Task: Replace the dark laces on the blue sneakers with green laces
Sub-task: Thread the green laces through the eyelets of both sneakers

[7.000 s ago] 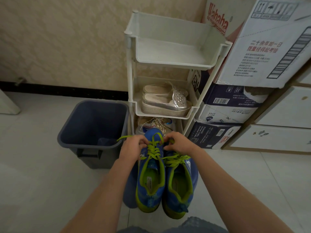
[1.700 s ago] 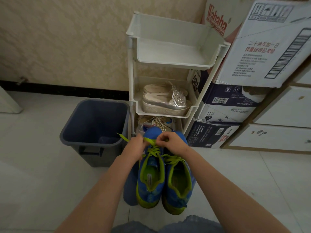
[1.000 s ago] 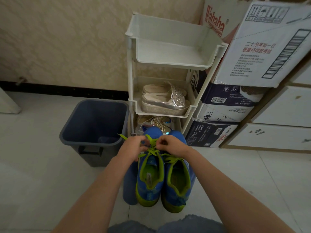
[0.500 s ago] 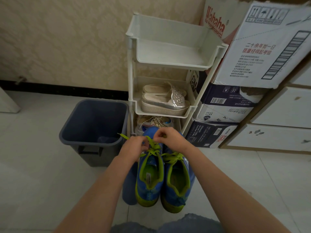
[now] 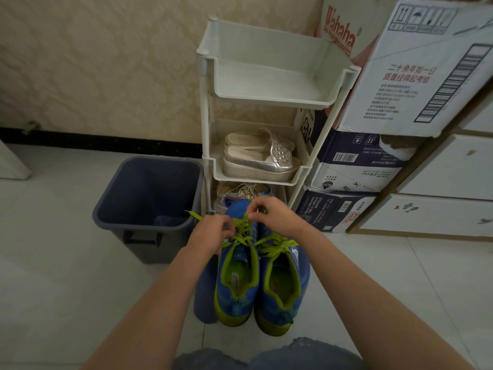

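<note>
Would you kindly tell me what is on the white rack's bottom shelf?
A glittery shoe with gold trim shows there. The toe of a blue sneaker and the right hand cover the rest of it.

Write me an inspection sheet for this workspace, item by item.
Surface: pale tiled floor.
Job's things: blue sneakers side by side, both threaded with green laces; dark laces not seen.
Clutter: grey bin left of the sneakers.
Hands: left hand and right hand each pinch the green laces over the left sneaker.
Cables: nothing seen.
Surroundings: white rack holding silver shoes; stacked boxes; papered wall.
</note>
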The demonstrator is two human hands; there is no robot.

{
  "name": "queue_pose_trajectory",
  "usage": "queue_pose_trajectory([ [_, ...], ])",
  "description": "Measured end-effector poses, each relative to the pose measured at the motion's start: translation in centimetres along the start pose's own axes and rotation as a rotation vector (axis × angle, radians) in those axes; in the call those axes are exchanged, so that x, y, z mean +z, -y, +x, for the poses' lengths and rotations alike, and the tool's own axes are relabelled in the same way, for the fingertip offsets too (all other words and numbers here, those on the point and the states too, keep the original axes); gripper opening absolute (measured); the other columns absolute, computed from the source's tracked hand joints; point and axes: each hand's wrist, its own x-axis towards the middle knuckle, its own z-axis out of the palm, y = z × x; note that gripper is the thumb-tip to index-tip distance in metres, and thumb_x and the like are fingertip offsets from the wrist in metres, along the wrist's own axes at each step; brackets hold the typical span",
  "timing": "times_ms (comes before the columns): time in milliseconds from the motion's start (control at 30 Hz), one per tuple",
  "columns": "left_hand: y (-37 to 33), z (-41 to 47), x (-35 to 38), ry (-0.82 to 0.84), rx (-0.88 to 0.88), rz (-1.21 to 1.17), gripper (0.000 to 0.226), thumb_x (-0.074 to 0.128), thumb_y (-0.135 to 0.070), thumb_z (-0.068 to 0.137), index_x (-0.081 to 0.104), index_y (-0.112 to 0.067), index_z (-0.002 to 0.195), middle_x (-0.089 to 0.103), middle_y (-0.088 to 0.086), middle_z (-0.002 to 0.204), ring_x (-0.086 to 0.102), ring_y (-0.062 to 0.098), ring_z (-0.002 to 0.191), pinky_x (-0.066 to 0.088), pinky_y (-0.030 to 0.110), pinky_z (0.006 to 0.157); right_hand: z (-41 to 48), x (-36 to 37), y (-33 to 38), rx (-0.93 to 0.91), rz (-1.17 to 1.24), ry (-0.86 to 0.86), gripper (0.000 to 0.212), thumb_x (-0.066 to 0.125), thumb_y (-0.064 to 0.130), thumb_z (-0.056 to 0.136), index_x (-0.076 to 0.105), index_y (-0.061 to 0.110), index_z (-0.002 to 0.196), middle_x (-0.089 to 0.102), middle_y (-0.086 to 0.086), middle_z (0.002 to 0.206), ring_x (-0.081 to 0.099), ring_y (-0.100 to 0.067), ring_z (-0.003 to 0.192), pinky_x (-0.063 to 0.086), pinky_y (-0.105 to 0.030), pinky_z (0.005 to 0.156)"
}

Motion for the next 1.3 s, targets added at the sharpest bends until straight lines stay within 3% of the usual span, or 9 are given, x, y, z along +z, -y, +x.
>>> queue_pose_trajectory([
  [100,0.1,-0.1,-0.1,0.006,-0.003,-0.009,0.005,0.060,-0.010,0.090,0.063,-0.014,0.089,0.067,0.007,0.101,0.060,0.018,0.061,0.043,0.017,0.037,0.1,-0.1,0.4,0.000,-0.117,0.061,0.007,0.064,0.016,0.089,0.059,0.016,0.094,0.062,-0.003,0.097,0.058,-0.019,0.091,0.047,-0.030,0.083],
  [233,0.3,-0.3,0.0,0.007,0.001,-0.048,0.008,0.060,-0.007,0.090,0.064,-0.013,0.091,0.068,0.006,0.101,0.058,0.013,0.063,0.039,0.016,0.035,-0.7,-0.3,-1.3,0.077,-0.055,0.126,0.026,0.071,0.011,0.083,0.056,0.015,0.103,0.057,-0.001,0.097,0.055,-0.013,0.088,0.045,-0.022,0.078],
  [467,0.4,-0.2,0.0,0.013,0.000,-0.073,0.011,0.059,-0.008,0.090,0.063,-0.019,0.088,0.067,0.003,0.098,0.061,0.017,0.066,0.040,0.017,0.036,-0.8,1.1,-1.7,0.115,-0.175,0.087,0.013,0.067,0.020,0.086,0.057,0.012,0.085,0.056,-0.002,0.084,0.050,-0.015,0.078,0.038,-0.023,0.067],
  [633,0.4,0.0,0.0,0.019,-0.004,-0.029,0.008,0.061,-0.010,0.090,0.061,-0.017,0.086,0.067,0.007,0.100,0.058,0.016,0.055,0.040,0.016,0.035,-0.4,0.8,-0.1,0.078,-0.075,-0.010,0.003,0.065,0.007,0.084,0.062,0.008,0.086,0.062,-0.004,0.079,0.056,-0.015,0.073,0.043,-0.019,0.064],
  [833,0.2,-0.2,-0.1,0.013,-0.006,-0.024,0.005,0.061,-0.011,0.091,0.061,-0.015,0.088,0.067,0.006,0.101,0.052,0.010,0.044,0.039,0.016,0.035,-0.7,-0.5,0.1,0.106,-0.090,0.130,0.022,0.075,0.017,0.079,0.063,0.012,0.097,0.060,-0.001,0.084,0.055,-0.009,0.071,0.043,-0.016,0.064],
  [933,0.2,-0.2,-0.1,0.003,0.003,-0.030,0.006,0.061,-0.012,0.091,0.061,-0.016,0.087,0.067,0.006,0.100,0.053,0.011,0.046,0.039,0.015,0.035,-0.7,0.5,-0.5,0.152,-0.164,0.107,0.026,0.070,0.020,0.083,0.060,0.007,0.104,0.059,-0.003,0.088,0.056,-0.015,0.078,0.043,-0.021,0.065],
  [1000,0.2,-0.3,0.0,0.006,0.006,-0.034,0.006,0.061,-0.012,0.091,0.061,-0.016,0.087,0.066,0.006,0.101,0.053,0.010,0.049,0.039,0.014,0.036,-0.5,1.1,-1.0,0.191,-0.207,0.085,0.027,0.066,0.021,0.086,0.061,0.000,0.102,0.062,-0.009,0.090,0.057,-0.020,0.082,0.045,-0.028,0.069],
  [1167,0.2,-0.1,-0.1,0.014,-0.005,-0.053,0.006,0.061,-0.011,0.091,0.061,-0.015,0.087,0.066,0.007,0.101,0.051,0.009,0.049,0.038,0.013,0.036,-0.4,1.2,-0.5,0.170,-0.237,0.035,0.024,0.061,0.015,0.088,0.061,-0.008,0.083,0.060,-0.023,0.077,0.050,-0.018,0.064,0.041,-0.029,0.060],
  [1300,0.2,0.0,0.0,0.023,-0.019,-0.039,0.006,0.060,-0.012,0.092,0.060,-0.015,0.087,0.068,0.008,0.101,0.050,0.009,0.044,0.038,0.013,0.036,-0.3,-0.5,1.0,0.053,-0.215,-0.034,0.011,0.062,0.009,0.087,0.066,-0.001,0.090,0.060,-0.009,0.076,0.051,-0.014,0.063,0.040,-0.022,0.055],
])
